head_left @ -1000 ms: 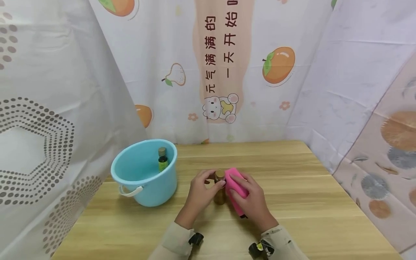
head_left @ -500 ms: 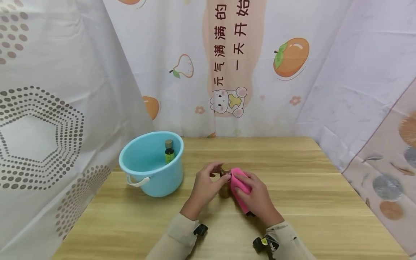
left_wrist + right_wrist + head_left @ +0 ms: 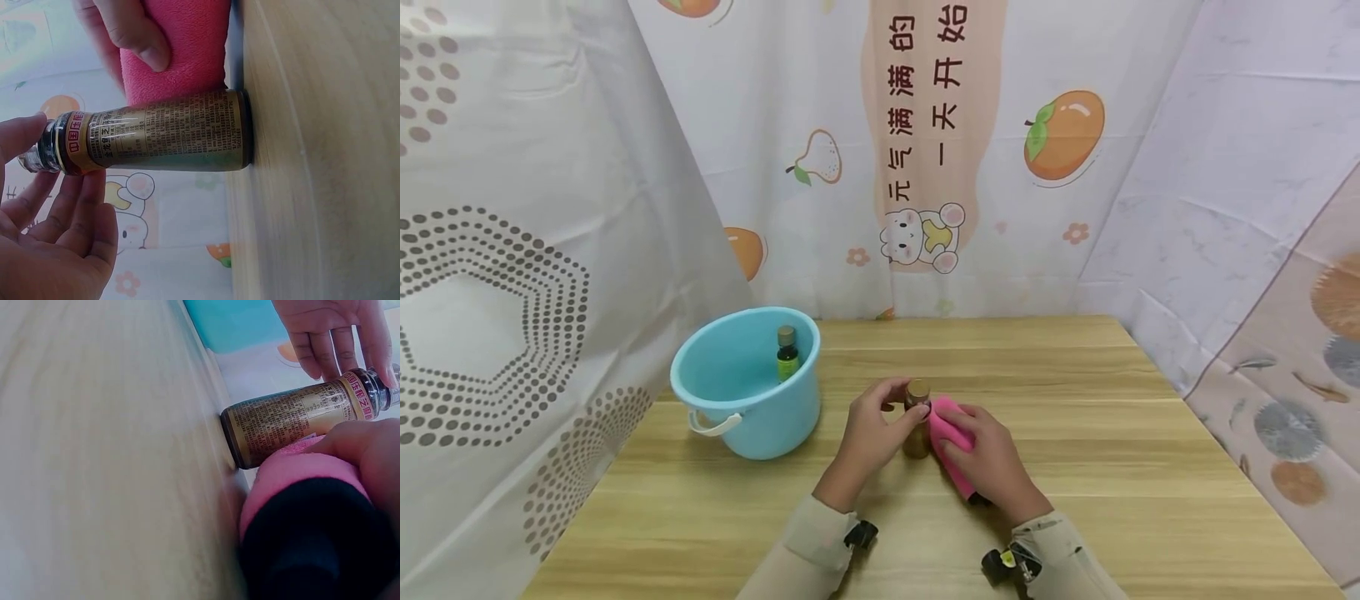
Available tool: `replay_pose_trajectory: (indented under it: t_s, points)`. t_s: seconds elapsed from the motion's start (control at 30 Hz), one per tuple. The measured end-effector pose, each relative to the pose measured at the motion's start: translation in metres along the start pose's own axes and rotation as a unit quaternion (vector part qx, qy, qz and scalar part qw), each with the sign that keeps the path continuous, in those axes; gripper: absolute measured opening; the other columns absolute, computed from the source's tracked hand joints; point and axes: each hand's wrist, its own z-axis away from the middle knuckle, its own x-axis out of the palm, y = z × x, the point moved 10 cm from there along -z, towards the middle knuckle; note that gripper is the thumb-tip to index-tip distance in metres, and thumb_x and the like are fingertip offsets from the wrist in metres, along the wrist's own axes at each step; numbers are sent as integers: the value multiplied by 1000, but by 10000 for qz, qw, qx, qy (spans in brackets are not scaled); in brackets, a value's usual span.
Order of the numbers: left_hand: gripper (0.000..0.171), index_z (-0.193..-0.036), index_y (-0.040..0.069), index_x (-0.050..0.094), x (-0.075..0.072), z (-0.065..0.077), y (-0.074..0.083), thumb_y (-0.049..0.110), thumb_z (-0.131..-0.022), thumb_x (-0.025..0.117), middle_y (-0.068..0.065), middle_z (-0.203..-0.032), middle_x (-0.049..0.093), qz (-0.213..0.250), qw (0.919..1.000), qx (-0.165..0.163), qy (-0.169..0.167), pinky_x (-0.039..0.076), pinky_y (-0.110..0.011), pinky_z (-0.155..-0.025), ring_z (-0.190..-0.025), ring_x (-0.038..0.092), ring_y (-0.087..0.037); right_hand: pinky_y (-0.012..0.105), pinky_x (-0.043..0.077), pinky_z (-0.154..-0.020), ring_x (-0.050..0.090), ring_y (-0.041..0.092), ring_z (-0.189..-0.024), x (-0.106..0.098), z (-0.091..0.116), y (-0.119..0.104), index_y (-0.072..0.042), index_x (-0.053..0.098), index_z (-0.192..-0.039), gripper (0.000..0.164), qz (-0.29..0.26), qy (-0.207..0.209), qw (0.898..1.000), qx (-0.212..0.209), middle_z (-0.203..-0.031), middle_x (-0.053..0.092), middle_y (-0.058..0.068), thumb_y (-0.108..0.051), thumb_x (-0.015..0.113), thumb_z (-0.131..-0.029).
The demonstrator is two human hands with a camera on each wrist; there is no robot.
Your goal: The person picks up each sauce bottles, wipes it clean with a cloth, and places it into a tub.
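A dark bottle (image 3: pixel 917 442) with a gold, printed label and a gold cap stands upright on the wooden table. My left hand (image 3: pixel 870 427) pinches its neck between thumb and fingertips, as the left wrist view also shows along the bottle (image 3: pixel 169 135). Against the bottle's right side lies a pink fuzzy block (image 3: pixel 952 435) with a black end, gripped from above by my right hand (image 3: pixel 988 454). The right wrist view shows the pink plush (image 3: pixel 294 467) touching the label; the black end covers much of that view.
A light blue bucket (image 3: pixel 790 417) with a white handle stands to the left on the table (image 3: pixel 1030 367). Inside it is another dark bottle (image 3: pixel 787 354) with a green-yellow label. Printed curtains (image 3: pixel 985 292) hang behind the table and at both sides.
The head view has shifted slightly. Both hands keep their hold on the bottle and the pink block, which makes only small movements against the bottle.
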Motion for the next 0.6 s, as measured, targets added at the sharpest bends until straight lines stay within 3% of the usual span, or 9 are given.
replay_pose_trajectory:
  t_s: [0.4, 0.6]
  points:
    - [45, -132, 16, 66, 1, 1, 3, 39, -95, 76, 4, -116, 69, 87, 9999, 20, -59, 55, -43, -99, -112, 66, -14, 38, 63, -82, 67, 21, -113, -21, 2, -15, -19, 74, -130, 46, -472, 984, 9906, -823, -135, 65, 5, -13, 84, -86]
    - [46, -133, 13, 67, 0, 1, 4, 36, -95, 76, 0, -118, 71, 67, 10000, 15, -55, 55, -45, -99, -113, 67, -16, 42, 63, -83, 67, 26, -114, -29, 3, -22, -19, 72, -132, 47, -623, 1272, 9842, -1062, -137, 64, 9, -12, 83, -87]
